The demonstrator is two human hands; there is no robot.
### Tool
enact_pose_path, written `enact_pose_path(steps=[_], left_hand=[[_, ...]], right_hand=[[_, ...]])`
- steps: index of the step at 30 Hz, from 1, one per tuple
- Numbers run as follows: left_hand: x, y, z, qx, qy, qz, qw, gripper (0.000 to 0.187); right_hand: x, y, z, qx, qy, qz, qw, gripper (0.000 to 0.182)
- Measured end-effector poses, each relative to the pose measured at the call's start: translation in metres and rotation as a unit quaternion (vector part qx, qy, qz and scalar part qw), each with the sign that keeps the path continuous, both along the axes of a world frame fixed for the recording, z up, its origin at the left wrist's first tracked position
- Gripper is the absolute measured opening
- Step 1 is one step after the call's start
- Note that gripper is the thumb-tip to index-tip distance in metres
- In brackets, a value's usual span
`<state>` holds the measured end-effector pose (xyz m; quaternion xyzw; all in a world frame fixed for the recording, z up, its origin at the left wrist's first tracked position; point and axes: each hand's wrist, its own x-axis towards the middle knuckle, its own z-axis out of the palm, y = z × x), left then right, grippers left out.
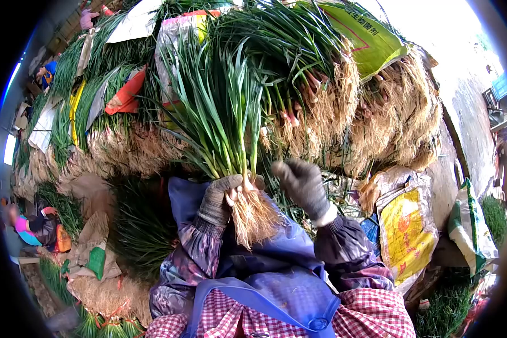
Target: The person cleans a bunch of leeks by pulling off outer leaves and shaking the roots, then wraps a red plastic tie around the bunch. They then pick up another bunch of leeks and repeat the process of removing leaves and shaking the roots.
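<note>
The left hand (219,198), in a grey knitted glove, was closed tight around a bunch of green onions (219,118) just above the roots (254,217). The bunch stood upright in front of the person's chest, its long green leaves fanning upward and its pale tangled roots hanging below the fist, over a blue apron (276,270). The right hand (303,183), gloved the same way, was raised just beside the bunch with its fingers loosely curled; it held nothing that could be seen, and whether it touched the leaves could not be told. Behind both hands rose a big pile of bundled green onions (321,107), roots facing outward, with sacks and torn bags lying among them. A yellow sack (405,231) leaned at the right of the pile. Red checked cloth (377,315) covered the person's lap below the apron. At the far left another person (31,225) in a pink sleeve sat low among more bundles.
</note>
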<state>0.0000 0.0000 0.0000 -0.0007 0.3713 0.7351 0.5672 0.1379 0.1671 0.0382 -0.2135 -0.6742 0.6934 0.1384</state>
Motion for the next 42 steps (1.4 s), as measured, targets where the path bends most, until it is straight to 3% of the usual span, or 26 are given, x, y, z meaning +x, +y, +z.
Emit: enact_pose_path(steps=[1, 2, 3, 5, 6, 7, 9, 10, 12, 14, 17, 18, 19, 20, 21, 23, 26, 29, 30, 33, 34, 35, 37, 38, 40, 42], left_hand=[[0.003, 0.004, -0.009, 0.000, -0.004, -0.005, 1.000, 0.031], [0.006, 0.006, -0.015, -0.002, -0.006, -0.011, 1.000, 0.026], [-0.009, 0.011, 0.026, -0.023, 0.078, 0.014, 0.997, 0.024], [-0.008, 0.005, 0.006, -0.070, 0.109, -0.019, 0.991, 0.025], [-0.002, 0.004, -0.001, -0.102, 0.081, -0.028, 0.991, 0.026], [0.004, 0.007, -0.001, -0.130, 0.053, -0.037, 0.989, 0.027], [0.021, 0.008, 0.009, -0.070, 0.080, -0.047, 0.993, 0.027], [0.020, 0.014, 0.001, -0.085, 0.028, -0.049, 0.995, 0.027], [0.025, 0.016, 0.014, -0.033, 0.105, -0.022, 0.994, 0.025], [0.023, 0.016, 0.013, -0.035, 0.097, -0.037, 0.994, 0.025], [0.018, 0.014, 0.004, -0.041, 0.090, -0.028, 0.995, 0.026], [0.015, 0.011, 0.001, -0.043, 0.095, -0.026, 0.994, 0.026], [0.015, 0.008, 0.003, -0.049, 0.099, -0.024, 0.994, 0.026], [0.016, 0.006, 0.007, 0.000, 0.021, -0.028, 0.999, 0.026], [0.019, 0.004, 0.003, -0.008, 0.026, -0.015, 1.000, 0.025], [0.016, 0.004, 0.000, -0.022, 0.046, -0.005, 0.999, 0.025], [0.014, 0.003, 0.013, -0.040, 0.079, -0.029, 0.996, 0.026], [0.020, 0.007, 0.025, -0.040, 0.048, -0.003, 0.998, 0.024], [0.015, 0.005, 0.020, -0.043, 0.032, -0.027, 0.998, 0.023], [0.013, 0.002, 0.015, -0.049, 0.065, -0.025, 0.996, 0.023], [0.008, -0.001, 0.005, -0.041, 0.058, -0.025, 0.997, 0.025], [0.003, -0.004, -0.004, -0.032, 0.050, -0.024, 0.998, 0.028], [0.025, 0.007, 0.034, 0.019, -0.047, 0.063, 0.997, 0.033], [0.019, 0.011, 0.005, 0.044, -0.047, 0.034, 0.997, 0.036], [0.015, 0.014, 0.004, 0.109, -0.100, -0.009, 0.989, 0.040], [0.018, 0.012, 0.019, 0.062, -0.055, 0.033, 0.996, 0.040]], right_hand=[[-0.005, 0.006, 0.019, 0.131, -0.114, -0.047, 0.984, 0.035], [-0.018, 0.007, 0.026, 0.110, -0.138, -0.039, 0.984, 0.036], [-0.057, 0.005, 0.010, 0.112, -0.058, -0.011, 0.992, 0.031], [-0.065, -0.001, -0.028, 0.141, -0.078, -0.025, 0.987, 0.029], [-0.053, -0.008, 0.002, 0.308, -0.125, -0.029, 0.943, 0.023], [-0.047, -0.014, -0.002, 0.353, -0.110, -0.059, 0.927, 0.023], [-0.036, -0.013, 0.001, 0.412, -0.167, -0.066, 0.893, 0.024], [-0.031, -0.011, -0.008, 0.457, -0.135, -0.088, 0.875, 0.025], [-0.034, -0.014, -0.006, 0.476, -0.131, -0.135, 0.859, 0.022], [-0.040, -0.005, 0.001, 0.478, -0.171, -0.119, 0.853, 0.022], [-0.042, -0.001, -0.017, 0.464, -0.073, -0.158, 0.869, 0.014], [-0.039, -0.001, -0.029, 0.329, 0.044, -0.185, 0.925, 0.008], [-0.028, -0.006, -0.003, -0.139, 0.076, -0.172, 0.972, 0.010], [-0.020, 0.003, -0.007, -0.157, 0.074, -0.199, 0.964, 0.011], [-0.017, 0.012, -0.006, -0.175, 0.071, -0.227, 0.955, 0.013], [-0.024, 0.006, -0.001, -0.122, 0.009, -0.127, 0.984, 0.025], [-0.048, -0.003, 0.002, 0.196, -0.143, -0.066, 0.968, 0.038], [-0.056, 0.006, 0.012, 0.255, -0.201, -0.019, 0.946, 0.036], [-0.059, 0.004, 0.005, 0.340, -0.184, -0.028, 0.922, 0.030], [-0.051, -0.004, -0.005, 0.413, -0.133, -0.075, 0.898, 0.024], [-0.048, -0.012, -0.007, 0.222, -0.034, -0.118, 0.967, 0.019], [-0.044, -0.019, -0.009, 0.019, 0.068, -0.154, 0.985, 0.015], [-0.033, -0.021, -0.012, -0.237, 0.080, -0.180, 0.951, 0.017], [-0.036, -0.024, -0.026, -0.336, 0.087, -0.195, 0.917, 0.017], [-0.044, -0.025, -0.033, -0.442, 0.115, -0.186, 0.870, 0.015], [-0.054, -0.028, -0.035, -0.468, 0.161, -0.171, 0.852, 0.015]])
